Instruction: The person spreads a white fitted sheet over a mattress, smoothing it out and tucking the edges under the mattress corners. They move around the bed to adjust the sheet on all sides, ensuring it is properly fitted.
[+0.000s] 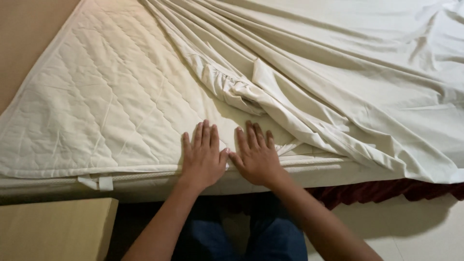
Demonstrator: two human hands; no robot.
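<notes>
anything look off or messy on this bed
Yes: the cream sheet is bunched in diagonal folds, its gathered corner off the mattress corner, leaving the quilted pad bare. Both hands rest flat at the edge.

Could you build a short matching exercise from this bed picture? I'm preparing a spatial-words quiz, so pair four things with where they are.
Things:
1. left hand
2. right hand
3. white strap
4. wooden furniture top

Places:
A. lower left corner, below the mattress
B. flat on the quilted mattress pad
C. on the edge of the bunched sheet
D. on the mattress side, left of both hands

Pairs: 1-B, 2-C, 3-D, 4-A
</notes>
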